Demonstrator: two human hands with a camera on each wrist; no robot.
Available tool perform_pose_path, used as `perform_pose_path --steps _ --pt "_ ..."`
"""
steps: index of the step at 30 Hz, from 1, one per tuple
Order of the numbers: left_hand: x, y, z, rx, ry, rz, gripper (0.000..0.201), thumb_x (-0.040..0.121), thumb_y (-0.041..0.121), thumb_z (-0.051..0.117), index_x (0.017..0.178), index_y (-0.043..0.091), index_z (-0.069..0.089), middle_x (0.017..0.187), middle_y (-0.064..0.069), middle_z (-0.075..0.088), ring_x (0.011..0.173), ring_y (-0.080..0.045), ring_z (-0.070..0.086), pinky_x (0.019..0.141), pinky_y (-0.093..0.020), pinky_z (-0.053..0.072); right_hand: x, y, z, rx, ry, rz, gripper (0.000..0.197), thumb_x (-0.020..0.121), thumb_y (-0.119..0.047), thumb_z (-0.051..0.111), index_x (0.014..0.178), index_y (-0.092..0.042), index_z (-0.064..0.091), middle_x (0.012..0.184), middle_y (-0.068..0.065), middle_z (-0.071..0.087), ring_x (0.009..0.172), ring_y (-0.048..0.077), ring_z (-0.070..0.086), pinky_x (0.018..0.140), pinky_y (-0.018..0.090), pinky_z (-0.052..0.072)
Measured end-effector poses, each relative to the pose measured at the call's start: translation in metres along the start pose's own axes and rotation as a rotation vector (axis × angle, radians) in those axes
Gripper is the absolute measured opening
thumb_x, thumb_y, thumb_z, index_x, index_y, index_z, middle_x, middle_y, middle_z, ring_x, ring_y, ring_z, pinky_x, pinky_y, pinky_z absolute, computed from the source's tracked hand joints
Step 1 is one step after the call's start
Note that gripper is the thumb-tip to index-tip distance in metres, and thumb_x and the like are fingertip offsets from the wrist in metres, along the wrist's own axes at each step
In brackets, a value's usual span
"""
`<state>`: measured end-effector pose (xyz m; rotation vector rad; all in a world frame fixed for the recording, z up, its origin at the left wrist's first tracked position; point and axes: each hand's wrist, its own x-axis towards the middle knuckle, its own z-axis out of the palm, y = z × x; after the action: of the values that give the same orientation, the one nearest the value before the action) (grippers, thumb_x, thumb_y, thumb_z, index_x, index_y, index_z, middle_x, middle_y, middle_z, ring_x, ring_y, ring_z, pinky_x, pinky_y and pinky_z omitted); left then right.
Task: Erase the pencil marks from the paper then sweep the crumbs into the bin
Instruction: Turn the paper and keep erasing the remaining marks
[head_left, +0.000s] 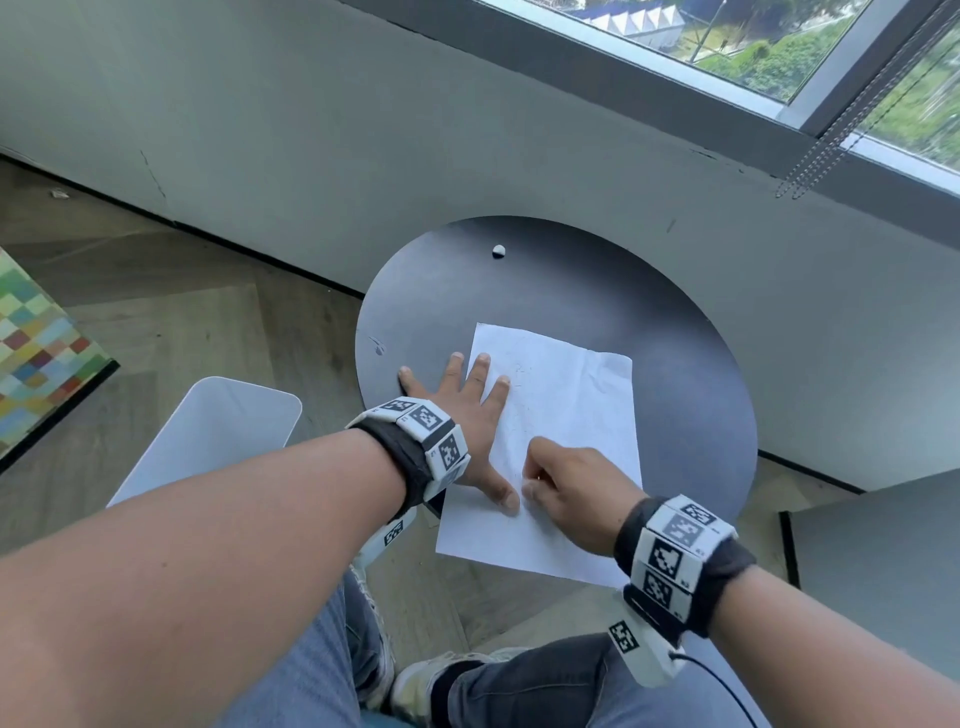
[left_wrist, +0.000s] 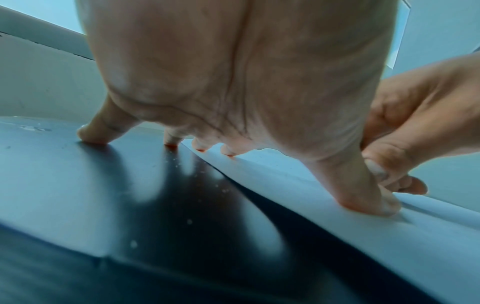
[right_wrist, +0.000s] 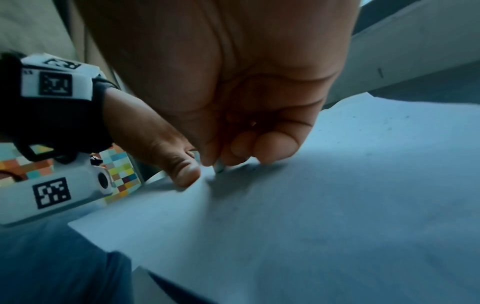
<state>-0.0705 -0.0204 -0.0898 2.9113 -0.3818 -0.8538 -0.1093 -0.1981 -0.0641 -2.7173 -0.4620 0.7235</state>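
A white sheet of paper (head_left: 566, 395) with faint pencil marks lies on the round black table (head_left: 649, 322), its near edge hanging over the rim. My left hand (head_left: 467, 410) lies flat with fingers spread, thumb and two fingers pressing the paper's left side (left_wrist: 298, 185). My right hand (head_left: 563, 488) is curled beside the left thumb. It pinches a small pale eraser (right_wrist: 219, 167) down onto the paper (right_wrist: 337, 205); most of the eraser is hidden by the fingers. Pale crumbs (left_wrist: 189, 221) dot the table left of the sheet.
A white bin (head_left: 218, 431) stands on the floor left of the table, by my left forearm. A small white lump (head_left: 498, 251) sits near the table's far edge. Behind the table is a grey wall under a window. My knees are below the table's near rim.
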Motion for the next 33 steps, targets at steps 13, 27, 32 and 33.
perform_pose_path --steps 13,27,32,33 --pt "-0.001 -0.003 0.004 0.015 0.060 0.021 0.147 0.052 0.098 0.060 0.161 0.028 -0.012 0.167 -0.006 -0.025 0.153 -0.035 -0.022 0.109 -0.082 0.002 0.124 0.007 -0.044 -0.084 0.180 0.252 0.016 0.092 -0.028 0.050 0.104 -0.017 0.053 0.108 0.009 0.064 0.096 0.029 0.059 0.080 0.035 0.048" --pt "-0.010 -0.005 0.017 0.054 0.071 0.054 0.148 0.053 0.105 0.046 0.159 0.025 -0.019 0.166 -0.003 -0.029 0.152 -0.034 -0.026 0.114 -0.075 -0.006 0.002 -0.011 0.006 -0.020 0.009 0.029 0.007 0.096 -0.028 0.047 0.095 -0.021 0.045 0.093 0.004 0.061 0.084 0.027 0.056 0.076 0.039 0.049" --pt "-0.005 -0.008 0.019 0.075 0.088 0.079 0.148 0.053 0.105 0.045 0.160 0.025 -0.018 0.167 -0.005 -0.027 0.153 -0.035 -0.024 0.115 -0.073 -0.008 0.032 -0.012 -0.003 -0.020 0.095 0.068 0.008 0.095 -0.029 0.048 0.097 -0.021 0.048 0.098 0.006 0.064 0.087 0.027 0.058 0.075 0.037 0.050" --pt "-0.004 -0.009 0.020 0.076 0.092 0.082 0.148 0.053 0.105 0.045 0.160 0.025 -0.018 0.167 -0.005 -0.027 0.153 -0.035 -0.024 0.115 -0.073 -0.008 0.045 -0.013 -0.007 -0.032 0.124 0.082 0.010 0.095 -0.029 0.048 0.099 -0.019 0.049 0.101 0.008 0.065 0.090 0.028 0.059 0.077 0.037 0.049"
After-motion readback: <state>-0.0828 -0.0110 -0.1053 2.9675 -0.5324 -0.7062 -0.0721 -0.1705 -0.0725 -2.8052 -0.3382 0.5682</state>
